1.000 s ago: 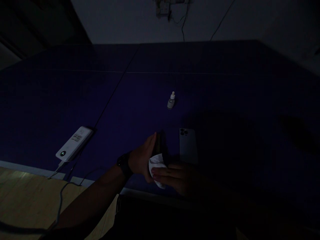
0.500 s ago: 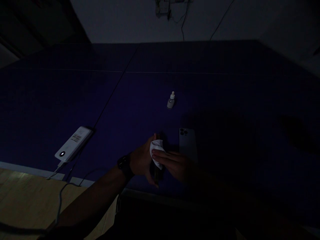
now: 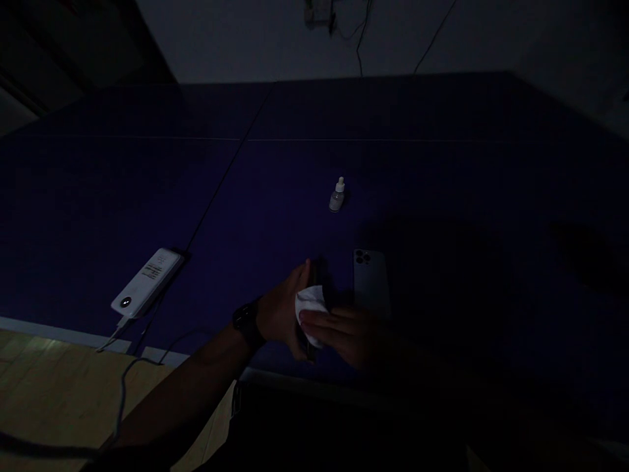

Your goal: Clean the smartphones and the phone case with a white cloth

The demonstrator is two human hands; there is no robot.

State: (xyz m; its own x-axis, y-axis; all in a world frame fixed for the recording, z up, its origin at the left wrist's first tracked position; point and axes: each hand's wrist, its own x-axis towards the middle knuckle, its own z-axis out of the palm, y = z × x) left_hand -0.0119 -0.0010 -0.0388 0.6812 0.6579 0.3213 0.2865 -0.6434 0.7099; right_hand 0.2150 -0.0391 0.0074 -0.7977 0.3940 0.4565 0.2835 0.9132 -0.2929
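My left hand (image 3: 281, 312), with a dark watch (image 3: 244, 318) on the wrist, grips a thin, dark, flat object (image 3: 311, 354) by its two ends. That object stands nearly edge-on to me, and its kind is hard to tell in the dim light. In my right hand (image 3: 350, 335) is a white tissue (image 3: 310, 299), which the fingers press against the flat object's right side. Just beyond the right hand lies a phone (image 3: 372, 283), camera side up, its lower end partly hidden by the hand.
A small dropper bottle (image 3: 337, 199) stands farther back on the dark blue table (image 3: 275, 196). At the left lies a white power bank (image 3: 147, 282) with a cable (image 3: 122, 393) running over the table's near edge. More wires (image 3: 362, 46) hang on the back wall.
My right hand and the tissue have slid a little downward, toward me, along the flat object. The left hand keeps its grip. The view has shifted slightly.
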